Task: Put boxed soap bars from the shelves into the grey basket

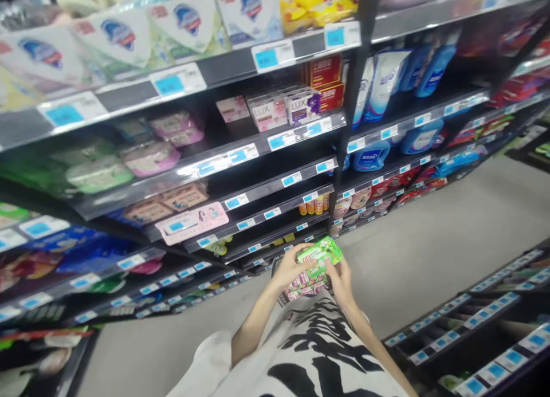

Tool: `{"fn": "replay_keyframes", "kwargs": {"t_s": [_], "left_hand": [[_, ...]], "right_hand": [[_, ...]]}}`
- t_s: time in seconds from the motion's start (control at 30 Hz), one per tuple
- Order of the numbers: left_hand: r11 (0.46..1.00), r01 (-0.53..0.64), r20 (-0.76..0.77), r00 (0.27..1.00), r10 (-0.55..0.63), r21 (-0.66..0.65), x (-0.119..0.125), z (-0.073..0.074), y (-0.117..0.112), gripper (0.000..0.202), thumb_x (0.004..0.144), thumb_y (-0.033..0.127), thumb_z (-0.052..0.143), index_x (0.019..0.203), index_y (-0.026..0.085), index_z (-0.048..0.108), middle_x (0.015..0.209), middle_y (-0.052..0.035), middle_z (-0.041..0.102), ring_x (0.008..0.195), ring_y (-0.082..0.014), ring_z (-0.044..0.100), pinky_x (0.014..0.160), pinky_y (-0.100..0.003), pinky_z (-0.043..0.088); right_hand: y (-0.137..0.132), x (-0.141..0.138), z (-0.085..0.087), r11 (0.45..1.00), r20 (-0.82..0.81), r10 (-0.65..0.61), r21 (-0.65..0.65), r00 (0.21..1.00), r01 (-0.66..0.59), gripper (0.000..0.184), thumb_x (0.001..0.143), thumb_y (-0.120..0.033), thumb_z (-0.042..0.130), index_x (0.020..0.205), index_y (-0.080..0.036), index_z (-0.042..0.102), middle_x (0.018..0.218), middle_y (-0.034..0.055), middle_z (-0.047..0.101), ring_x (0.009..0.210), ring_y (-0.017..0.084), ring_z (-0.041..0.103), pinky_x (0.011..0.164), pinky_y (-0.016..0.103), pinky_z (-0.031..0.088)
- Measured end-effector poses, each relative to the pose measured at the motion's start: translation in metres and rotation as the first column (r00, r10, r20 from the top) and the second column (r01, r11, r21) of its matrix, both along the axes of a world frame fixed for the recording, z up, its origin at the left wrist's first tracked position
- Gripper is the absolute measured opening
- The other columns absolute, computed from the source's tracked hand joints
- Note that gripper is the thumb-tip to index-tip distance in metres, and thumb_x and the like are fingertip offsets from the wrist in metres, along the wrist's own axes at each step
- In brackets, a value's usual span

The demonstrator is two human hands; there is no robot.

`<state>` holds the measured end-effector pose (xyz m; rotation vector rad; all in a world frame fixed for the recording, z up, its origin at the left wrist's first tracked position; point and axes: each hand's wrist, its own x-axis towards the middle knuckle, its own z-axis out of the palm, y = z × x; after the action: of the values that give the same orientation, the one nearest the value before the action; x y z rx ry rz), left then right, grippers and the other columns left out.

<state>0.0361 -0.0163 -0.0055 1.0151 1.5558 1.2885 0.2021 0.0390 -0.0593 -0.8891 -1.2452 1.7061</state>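
Note:
Between my two hands, in front of my chest, is a bright green printed box (323,252) with white lettering. My left hand (292,266) grips its left end, fingers over the near face. On the right end my right hand (342,275) is closed, the thumb on the front of the box. Just below it sit several small pink and purple packets (303,285), partly covered by the green box and my hands. Whether my fingers also touch those packets I cannot tell. A dark edge of something shows behind my left hand.
Shelves with blue price tags rise ahead, holding white soap boxes (251,13), LUX soap boxes (268,111) and blue bottles (372,156). Orange bottles (315,205) stand lower down. Another low shelf unit (462,314) is at the right, with grey floor (425,225) between.

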Motion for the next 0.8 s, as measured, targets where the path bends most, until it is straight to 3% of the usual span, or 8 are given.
{"fn": "replay_keyframes", "kwargs": {"t_s": [0.1, 0.2, 0.33, 0.47, 0.63, 0.8], "left_hand": [[0.999, 0.028, -0.019, 0.999, -0.028, -0.025, -0.021, 0.000, 0.012, 0.060, 0.070, 0.047, 0.094, 0.120, 0.018, 0.077, 0.117, -0.0112, 0.076, 0.104, -0.0284, 0.070, 0.091, -0.037, 0.056], [1.000, 0.015, -0.124, 0.992, -0.015, 0.004, -0.051, 0.012, 0.036, 0.057, 0.069, 0.045, 0.094, 0.116, 0.018, 0.077, 0.109, -0.0093, 0.077, 0.099, -0.0250, 0.071, 0.088, -0.035, 0.056], [0.978, -0.095, -0.287, 0.947, 0.147, 0.188, -0.094, 0.042, 0.089, 0.053, 0.067, 0.044, 0.093, 0.110, 0.018, 0.076, 0.109, -0.0095, 0.076, 0.104, -0.0254, 0.071, 0.092, -0.035, 0.056], [0.920, -0.211, -0.224, 0.929, 0.294, 0.329, -0.129, 0.076, 0.154, 0.060, 0.066, 0.043, 0.092, 0.117, 0.016, 0.072, 0.114, -0.0116, 0.075, 0.102, -0.0262, 0.073, 0.086, -0.035, 0.060], [0.901, -0.308, -0.257, 0.884, 0.390, 0.305, -0.157, 0.108, 0.236, 0.056, 0.079, 0.030, 0.084, 0.129, 0.012, 0.065, 0.123, -0.0164, 0.072, 0.101, -0.0261, 0.075, 0.080, -0.036, 0.064], [0.929, -0.300, -0.494, 0.787, 0.370, 0.219, -0.163, 0.110, 0.287, 0.052, 0.089, 0.019, 0.074, 0.137, 0.006, 0.060, 0.131, -0.0230, 0.070, 0.115, -0.0281, 0.073, 0.094, -0.040, 0.061]], "right_hand": [[0.008, 0.007, -0.004, 0.998, 0.004, 0.045, 0.033, 0.999, -0.045, 0.058, 0.089, -0.063, 0.075, 0.129, -0.022, 0.066, 0.132, 0.0114, 0.070, 0.121, 0.030, 0.068, 0.104, 0.042, 0.059], [0.014, 0.029, -0.019, 0.998, 0.079, 0.057, -0.001, 0.995, -0.057, 0.063, 0.086, -0.070, 0.073, 0.124, -0.021, 0.069, 0.130, 0.0133, 0.071, 0.119, 0.031, 0.070, 0.105, 0.046, 0.058], [0.004, 0.067, -0.054, 0.994, 0.167, -0.019, -0.099, 0.986, 0.036, 0.069, 0.081, -0.079, 0.071, 0.116, -0.019, 0.072, 0.123, 0.0159, 0.074, 0.108, 0.033, 0.074, 0.097, 0.046, 0.062], [-0.018, 0.092, -0.082, 0.974, 0.196, -0.117, -0.170, 0.974, 0.152, 0.071, 0.079, -0.081, 0.070, 0.110, -0.017, 0.073, 0.115, 0.0181, 0.076, 0.098, 0.034, 0.076, 0.088, 0.044, 0.064], [-0.023, 0.095, -0.091, 0.946, 0.191, -0.186, -0.230, 0.964, 0.228, 0.077, 0.072, -0.087, 0.071, 0.106, -0.017, 0.071, 0.111, 0.0200, 0.076, 0.092, 0.035, 0.077, 0.080, 0.044, 0.065], [-0.006, 0.084, -0.092, 0.944, 0.171, -0.230, -0.201, 0.958, 0.262, 0.077, 0.074, -0.087, 0.068, 0.108, -0.018, 0.069, 0.115, 0.0196, 0.076, 0.095, 0.033, 0.076, 0.087, 0.043, 0.064]]}}
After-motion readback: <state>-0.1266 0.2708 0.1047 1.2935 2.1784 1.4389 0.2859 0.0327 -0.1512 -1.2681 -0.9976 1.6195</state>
